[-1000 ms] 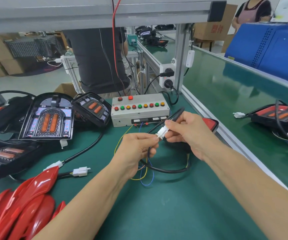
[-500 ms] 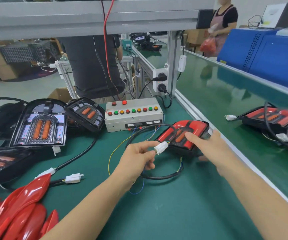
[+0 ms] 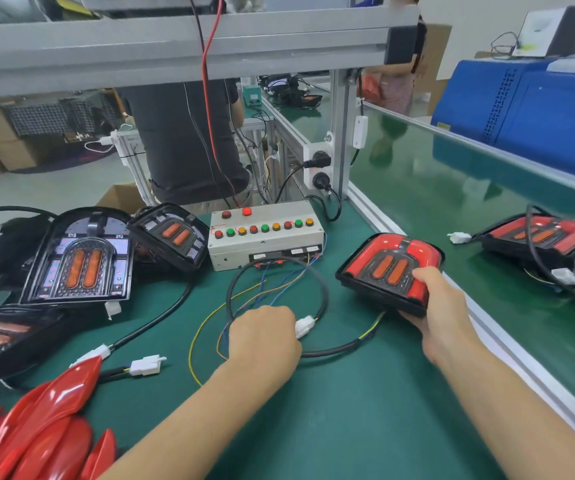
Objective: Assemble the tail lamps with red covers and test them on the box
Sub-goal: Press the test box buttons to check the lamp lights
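Left hand [image 3: 262,337]: fingers curled, gripping white connector [image 3: 305,325] at end of black cable [image 3: 324,299], low over green desk [image 3: 348,410]. Right hand [image 3: 442,306]: gripping near right corner of red-covered tail lamp [image 3: 388,268], thumb on top face, lamp tilted, right of test box [image 3: 265,233]. Coloured wires [image 3: 272,289] run from box front toward left hand. Uncovered lamps [image 3: 80,258] lie left of box; red covers [image 3: 40,431] piled at near left corner.

Test box [image 3: 265,237] behind the wires; bare lamps [image 3: 78,261] left; covered lamp [image 3: 388,268] right.
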The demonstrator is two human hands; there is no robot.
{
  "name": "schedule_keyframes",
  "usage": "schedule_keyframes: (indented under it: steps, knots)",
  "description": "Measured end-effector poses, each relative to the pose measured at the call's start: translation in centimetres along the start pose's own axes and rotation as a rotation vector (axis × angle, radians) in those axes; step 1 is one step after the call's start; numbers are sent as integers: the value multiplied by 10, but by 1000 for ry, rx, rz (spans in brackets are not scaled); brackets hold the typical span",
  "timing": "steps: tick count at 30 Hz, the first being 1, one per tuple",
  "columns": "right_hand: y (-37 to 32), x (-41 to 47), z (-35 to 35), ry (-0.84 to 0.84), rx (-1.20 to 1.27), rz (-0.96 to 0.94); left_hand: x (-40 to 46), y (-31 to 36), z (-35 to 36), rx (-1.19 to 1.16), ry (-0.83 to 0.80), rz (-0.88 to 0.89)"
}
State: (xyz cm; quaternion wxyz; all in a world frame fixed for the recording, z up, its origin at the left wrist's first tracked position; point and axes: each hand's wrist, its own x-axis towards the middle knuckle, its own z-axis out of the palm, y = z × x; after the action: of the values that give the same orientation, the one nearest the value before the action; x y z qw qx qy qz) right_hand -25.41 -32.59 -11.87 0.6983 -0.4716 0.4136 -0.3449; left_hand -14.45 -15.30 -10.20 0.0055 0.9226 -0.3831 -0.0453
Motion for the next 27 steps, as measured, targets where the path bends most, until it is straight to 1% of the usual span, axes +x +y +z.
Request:
schedule_keyframes:
  steps: [2, 4, 6, 8, 9, 12, 14, 16, 18, 21, 27]
  knots:
    - [2, 1, -1, -38, 31, -9, 0, 1, -2, 222, -21, 78]
    - [1, 2, -1, -111, 17, -14, 1, 2, -3, 286, -24, 141]
    - [-2, 3, 0, -220, -29, 4, 3, 3, -7, 205, -31, 178]
    - [-4, 5, 0, -324, -71, 20, 7, -1, -13, 40, -26, 186]
    - [-4, 6, 0, -368, -88, 15, 11, -5, -18, -56, 13, 177]
    - [1, 9, -2, -468, -66, 26, 34, -29, -30, -282, 221, 64]
    - [7, 10, -3, -502, 54, 79, 53, -50, -35, -347, 277, -54]
    - [11, 10, -4, -518, 166, 106, 69, -71, -36, -344, 246, -157]
    - [16, 11, -6, -512, 239, 102, 80, -85, -35, -318, 215, -213]
    - [20, 13, -9, -518, 269, 95, 87, -90, -35, -257, 210, -238]
    - [18, 12, -8, -553, 233, 52, 99, -85, -37, -96, 157, -248]
